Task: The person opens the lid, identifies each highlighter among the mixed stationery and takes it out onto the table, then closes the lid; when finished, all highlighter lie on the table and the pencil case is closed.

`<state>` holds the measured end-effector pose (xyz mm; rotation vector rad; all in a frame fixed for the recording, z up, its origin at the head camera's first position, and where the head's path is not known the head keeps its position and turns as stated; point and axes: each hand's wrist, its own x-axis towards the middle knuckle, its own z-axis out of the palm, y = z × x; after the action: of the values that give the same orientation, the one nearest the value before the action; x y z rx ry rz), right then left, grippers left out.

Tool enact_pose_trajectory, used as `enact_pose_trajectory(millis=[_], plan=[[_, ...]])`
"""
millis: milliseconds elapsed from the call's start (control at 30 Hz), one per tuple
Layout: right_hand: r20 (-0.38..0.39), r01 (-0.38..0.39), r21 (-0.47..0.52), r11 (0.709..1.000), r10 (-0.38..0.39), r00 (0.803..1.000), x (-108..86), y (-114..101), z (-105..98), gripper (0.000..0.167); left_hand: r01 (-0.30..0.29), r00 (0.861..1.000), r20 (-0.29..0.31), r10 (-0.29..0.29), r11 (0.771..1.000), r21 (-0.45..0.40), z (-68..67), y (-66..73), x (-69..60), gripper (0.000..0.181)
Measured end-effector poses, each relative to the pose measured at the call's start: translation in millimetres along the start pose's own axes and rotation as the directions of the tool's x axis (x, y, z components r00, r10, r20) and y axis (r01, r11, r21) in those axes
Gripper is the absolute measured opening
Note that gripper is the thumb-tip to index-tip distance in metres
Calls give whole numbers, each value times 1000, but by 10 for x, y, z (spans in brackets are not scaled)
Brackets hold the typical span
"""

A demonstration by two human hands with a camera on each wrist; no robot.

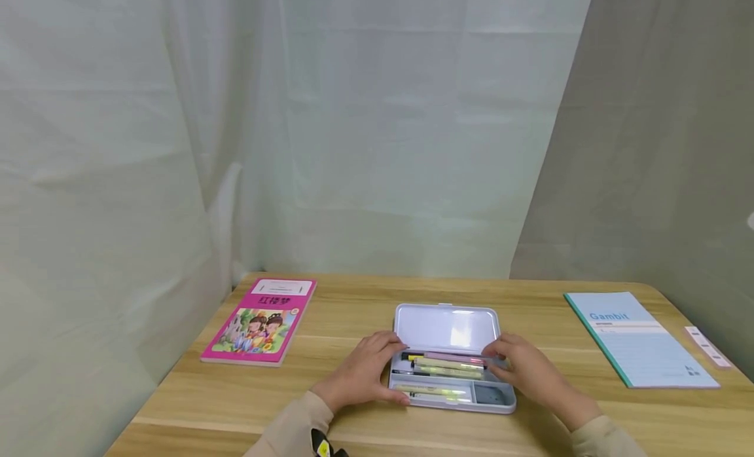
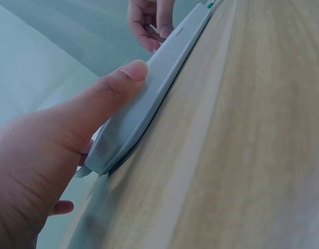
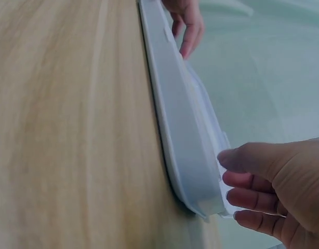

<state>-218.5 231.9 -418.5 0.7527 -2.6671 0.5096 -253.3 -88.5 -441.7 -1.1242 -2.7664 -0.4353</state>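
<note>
A white pencil case (image 1: 446, 329) lies with its lid raised back in the middle of the table. Several pens and markers (image 1: 450, 363) fill its rear compartment, one of them pinkish. A pale pen (image 1: 432, 390) lies in the front compartment, beside a dark grey piece (image 1: 493, 395) at the right. My left hand (image 1: 364, 372) grips the case's left end, thumb on the front wall (image 2: 154, 98) and fingers farther back. At the right end, my right hand (image 1: 521, 368) has loosely bent fingers by the rim and the pen ends; nothing shows held between them.
A pink picture-cover book (image 1: 253, 326) lies at the table's left. On the right lies a light blue notebook (image 1: 642, 339) with a green spine, and a small pink-and-white strip (image 1: 707, 347) beyond it. Pale curtains (image 1: 377, 149) hang behind the table (image 1: 353, 293).
</note>
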Motion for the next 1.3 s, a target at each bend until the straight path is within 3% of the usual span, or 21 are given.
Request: enact_pose_trajectory(millis=[300, 800, 1000, 1300], plan=[[52, -39, -62, 997, 42, 998, -13, -20, 25, 18, -3, 1000, -7, 3, 1000, -8, 12, -4, -2, 90], [-3, -55, -135, 989, 55, 998, -25, -34, 98, 18, -13, 1000, 1, 13, 1000, -23, -18, 2, 1, 90], [-21, -80, -107, 991, 78, 997, -39, -40, 48, 20, -22, 1000, -1, 22, 1000, -10, -16, 24, 7, 91], [-66, -49, -15, 999, 48, 997, -17, 49, 9, 20, -26, 999, -22, 27, 1000, 11, -17, 17, -7, 89]])
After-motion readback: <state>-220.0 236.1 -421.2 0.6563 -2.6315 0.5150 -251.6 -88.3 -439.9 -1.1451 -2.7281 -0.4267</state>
